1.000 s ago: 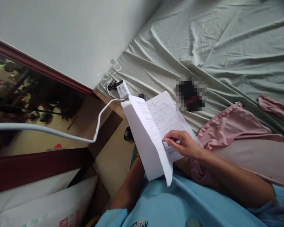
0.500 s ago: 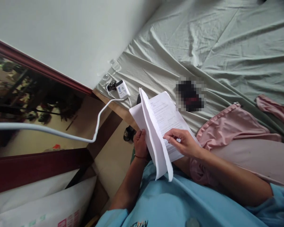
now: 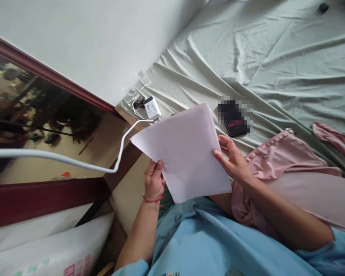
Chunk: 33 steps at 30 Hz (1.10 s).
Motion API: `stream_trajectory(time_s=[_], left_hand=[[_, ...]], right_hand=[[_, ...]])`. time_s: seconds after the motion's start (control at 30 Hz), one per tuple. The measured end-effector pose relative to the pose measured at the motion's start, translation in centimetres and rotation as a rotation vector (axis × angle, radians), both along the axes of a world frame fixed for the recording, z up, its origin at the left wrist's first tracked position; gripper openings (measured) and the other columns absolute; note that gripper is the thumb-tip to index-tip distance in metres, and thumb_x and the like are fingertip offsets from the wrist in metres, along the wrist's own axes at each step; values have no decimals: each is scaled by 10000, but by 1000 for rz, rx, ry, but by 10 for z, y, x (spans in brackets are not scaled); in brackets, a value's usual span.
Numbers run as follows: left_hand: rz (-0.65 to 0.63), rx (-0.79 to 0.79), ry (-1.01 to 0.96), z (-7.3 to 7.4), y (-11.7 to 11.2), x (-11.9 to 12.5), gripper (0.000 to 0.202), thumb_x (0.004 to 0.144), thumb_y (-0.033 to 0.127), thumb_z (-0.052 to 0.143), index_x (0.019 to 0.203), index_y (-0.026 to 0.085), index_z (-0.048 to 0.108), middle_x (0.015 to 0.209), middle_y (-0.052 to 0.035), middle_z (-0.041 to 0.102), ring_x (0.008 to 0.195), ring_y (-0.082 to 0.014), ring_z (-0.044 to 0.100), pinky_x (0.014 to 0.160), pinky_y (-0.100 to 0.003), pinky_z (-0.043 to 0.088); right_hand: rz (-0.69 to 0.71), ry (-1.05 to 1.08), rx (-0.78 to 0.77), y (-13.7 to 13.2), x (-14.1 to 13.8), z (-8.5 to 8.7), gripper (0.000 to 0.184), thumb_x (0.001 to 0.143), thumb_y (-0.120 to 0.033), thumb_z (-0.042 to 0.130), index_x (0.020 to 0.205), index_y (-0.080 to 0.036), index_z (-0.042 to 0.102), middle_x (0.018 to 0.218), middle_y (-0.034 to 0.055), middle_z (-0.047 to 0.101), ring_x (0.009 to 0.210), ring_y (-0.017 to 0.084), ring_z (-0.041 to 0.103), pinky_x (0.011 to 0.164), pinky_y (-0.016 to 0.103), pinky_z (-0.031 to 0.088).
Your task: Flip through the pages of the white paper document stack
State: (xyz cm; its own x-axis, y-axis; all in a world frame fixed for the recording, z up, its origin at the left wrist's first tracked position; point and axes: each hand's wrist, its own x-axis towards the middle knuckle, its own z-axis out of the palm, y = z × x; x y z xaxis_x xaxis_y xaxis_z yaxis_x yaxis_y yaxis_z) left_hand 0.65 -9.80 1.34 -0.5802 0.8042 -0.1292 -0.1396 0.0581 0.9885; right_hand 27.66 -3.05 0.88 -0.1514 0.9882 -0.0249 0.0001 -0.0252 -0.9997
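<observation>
A stack of white paper sheets [image 3: 186, 153] lies across my lap area, tilted, with a blank side facing up. My left hand [image 3: 155, 180] grips its left edge, thumb on top and the other fingers mostly hidden beneath. At the right edge is my right hand [image 3: 232, 159], with its thumb against the paper's border and its fingers bent close to the edge. A red string bracelet [image 3: 153, 200] circles my left wrist.
Beyond the paper, a dark phone [image 3: 236, 122], partly pixelated, lies on the pale green sheet [image 3: 264, 69]. A white charger box [image 3: 153, 108] with a white cable [image 3: 120, 149] sits by the wall. Pink cloth [image 3: 287, 157] lies at the right.
The raised pages have come down flat, so the printed page is covered by a blank side. My left hand moved left, and my right hand moved from the page to its right edge.
</observation>
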Motion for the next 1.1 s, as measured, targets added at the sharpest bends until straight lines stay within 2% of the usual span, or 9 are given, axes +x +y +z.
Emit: stream_trajectory(time_s=[0.1,0.2,0.33,0.47,0.6,0.8,0.9,1.0,1.1], left_hand=[[-20,-2,-121,3,-2,10,360,637,427,927,870,200,775,957,-37,776,872,-170,719,811,-249,569],[-85,-47,-236,9,1,16,399,649,403,911,972,204,787,1031,-61,780,963,-230,735,873,-308,585],[-139,-152,-380,14,4,19,436,636,410,898,966,154,775,1064,-113,773,1018,-322,729,920,-420,590],[-94,-258,-444,11,-2,19,511,547,346,944,986,154,766,1020,-92,777,911,-298,743,854,-414,609],[-72,-270,-477,2,-17,25,557,554,320,951,1059,183,759,1073,-77,772,930,-258,740,839,-367,612],[-151,-281,-333,-4,-23,17,564,603,426,939,1063,150,766,1042,-104,774,946,-274,743,831,-356,610],[-218,-193,-241,6,-8,2,551,662,490,895,1064,135,768,1044,-122,767,1021,-322,729,876,-394,600],[-285,-8,-322,21,20,-5,554,741,500,827,1178,176,727,1191,-121,732,1185,-352,665,1001,-445,549],[-368,186,-378,32,48,1,536,791,518,755,1229,217,689,1262,-120,700,1268,-365,607,1021,-482,529]], right_hand=[[241,141,-298,-2,2,3,494,855,-615,680,1109,-192,651,989,93,737,818,225,708,696,339,580],[329,197,-543,-3,7,5,474,810,-642,716,841,-171,675,750,61,719,588,177,657,510,268,501],[409,188,-655,-2,9,7,397,746,-541,802,837,-162,724,776,72,753,622,185,685,549,270,529],[434,181,-731,-3,7,10,288,685,-384,852,863,-189,738,828,58,771,686,192,705,624,284,560],[401,220,-763,-6,4,8,359,752,-482,815,953,-195,740,906,83,782,727,203,719,640,296,570],[467,157,-810,-7,5,3,436,780,-589,778,851,-160,741,857,123,778,712,223,727,641,319,588],[449,201,-840,-8,6,4,430,769,-569,799,859,-154,732,854,118,773,702,217,722,635,324,594],[413,243,-895,-11,4,8,420,753,-526,827,898,-145,728,858,116,770,662,199,708,593,304,584],[396,285,-945,-14,1,10,440,729,-492,852,960,-138,730,896,126,775,680,205,714,597,299,583]])
